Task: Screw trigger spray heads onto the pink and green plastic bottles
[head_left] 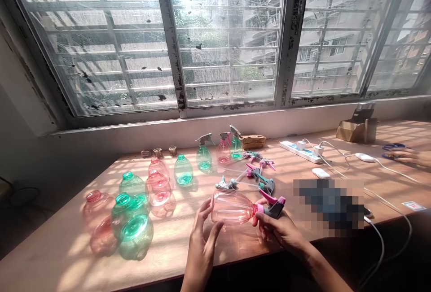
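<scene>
My hands meet at one bottle: the right hand (282, 230) grips it at the neck, while the left hand (201, 237) curves loosely open around its base; I cannot tell how firmly it touches. The clear pink plastic spray bottle (230, 207) is at the lower centre of the frame, above the front edge of the pale wooden tabletop (168, 256). Its long axis runs nearly level across the frame, base leftward, pink-and-grey trigger head (275, 207) rightward, so the right hand is nearer the head. I make out no liquid inside.

At left of frame, translucent green and pink plastic bottles (130, 218) stand with bare necks. Upper centre, a green bottle (204, 158) and others wear spray heads. Loose grey, pink and green trigger heads (267, 186) lie just beyond mine. Upper right, an open brown cardboard box (348, 131) holds something dark I cannot identify.
</scene>
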A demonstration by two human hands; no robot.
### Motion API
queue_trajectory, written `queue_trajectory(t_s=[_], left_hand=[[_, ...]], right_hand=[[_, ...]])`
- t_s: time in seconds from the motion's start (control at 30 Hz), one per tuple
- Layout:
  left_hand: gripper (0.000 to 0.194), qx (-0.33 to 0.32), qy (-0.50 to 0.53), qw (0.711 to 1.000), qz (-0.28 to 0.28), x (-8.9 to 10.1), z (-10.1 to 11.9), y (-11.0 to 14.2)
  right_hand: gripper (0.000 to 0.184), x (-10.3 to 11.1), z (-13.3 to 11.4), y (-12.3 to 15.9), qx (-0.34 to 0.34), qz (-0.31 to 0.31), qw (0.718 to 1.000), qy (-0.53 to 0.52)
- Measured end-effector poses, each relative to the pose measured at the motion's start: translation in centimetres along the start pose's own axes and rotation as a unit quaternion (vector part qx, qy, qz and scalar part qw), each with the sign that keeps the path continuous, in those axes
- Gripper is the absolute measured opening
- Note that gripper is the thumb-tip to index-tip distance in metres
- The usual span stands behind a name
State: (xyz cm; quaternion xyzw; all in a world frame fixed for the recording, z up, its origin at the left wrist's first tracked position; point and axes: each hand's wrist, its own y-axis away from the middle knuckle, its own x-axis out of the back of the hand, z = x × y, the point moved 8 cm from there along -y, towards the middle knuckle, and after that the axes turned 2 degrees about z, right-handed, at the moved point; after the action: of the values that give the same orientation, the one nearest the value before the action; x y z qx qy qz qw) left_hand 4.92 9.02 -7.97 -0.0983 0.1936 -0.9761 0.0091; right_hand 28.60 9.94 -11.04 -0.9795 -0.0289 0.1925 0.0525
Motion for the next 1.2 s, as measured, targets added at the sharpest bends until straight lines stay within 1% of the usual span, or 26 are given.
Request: queue_trajectory(t_s=[0.13,0.27,0.37,0.43,0.53,0.6,0.67,0.73,0.83,0.9,0.97,1.1,1.13,1.2], left_hand=[[0.051,-0.029,-0.036,0.999,0.001,0.0,0.5,-0.1],[0.063,-0.012,-0.025,1.0,-0.008,-0.3,0.0,0.1],[0.058,0.006,-0.005,1.0,-0.006,-0.2,-0.1,0.2],[0.056,0.006,-0.009,1.0,-0.016,-0.3,0.1,0.2],[0.056,-0.03,-0.044,0.998,-0.02,-0.2,0.8,0.1],[0.057,-0.05,-0.061,0.997,-0.01,-0.2,1.0,0.1],[0.061,-0.045,-0.062,0.997,-0.011,-0.2,0.6,0.1],[0.064,-0.026,-0.048,0.998,-0.017,-0.3,0.1,0.3],[0.057,0.005,-0.01,1.0,-0.016,-0.1,-0.4,0.3],[0.052,0.015,0.0,1.0,-0.015,0.0,-0.5,0.2],[0.049,0.003,-0.012,1.0,-0.016,0.0,-0.3,0.1],[0.04,-0.051,-0.045,0.997,0.021,0.4,0.7,-0.2],[0.039,-0.055,-0.049,0.997,0.023,0.4,0.8,-0.1],[0.043,-0.046,-0.055,0.997,0.007,0.0,0.8,-0.1]], right_hand=[[0.047,-0.1,-0.1,0.0,0.001,-0.01,1.0,-0.001],[0.047,-0.3,-0.2,0.3,-0.008,-0.024,0.999,0.029],[0.041,-0.7,-0.3,0.5,-0.008,-0.039,0.998,0.053],[0.042,-0.7,-0.2,0.4,-0.013,-0.034,0.998,0.059],[0.049,-0.3,-0.3,0.2,-0.005,-0.005,1.0,0.03],[0.048,-0.1,-0.4,0.1,0.008,0.001,1.0,0.012],[0.046,-0.1,-0.4,0.1,0.01,-0.006,1.0,0.011],[0.045,-0.3,-0.4,0.1,0.005,-0.016,1.0,0.024],[0.045,-0.6,-0.4,0.2,0.003,-0.027,0.999,0.037],[0.044,-0.7,-0.5,0.2,0.003,-0.028,0.999,0.034],[0.045,-0.7,-0.5,0.2,0.006,-0.023,0.999,0.028],[0.043,-0.2,-0.7,0.0,0.024,-0.005,1.0,0.008],[0.042,-0.1,-0.7,0.0,0.027,-0.003,1.0,0.006],[0.041,0.0,-0.5,0.0,0.024,-0.006,1.0,0.007]])
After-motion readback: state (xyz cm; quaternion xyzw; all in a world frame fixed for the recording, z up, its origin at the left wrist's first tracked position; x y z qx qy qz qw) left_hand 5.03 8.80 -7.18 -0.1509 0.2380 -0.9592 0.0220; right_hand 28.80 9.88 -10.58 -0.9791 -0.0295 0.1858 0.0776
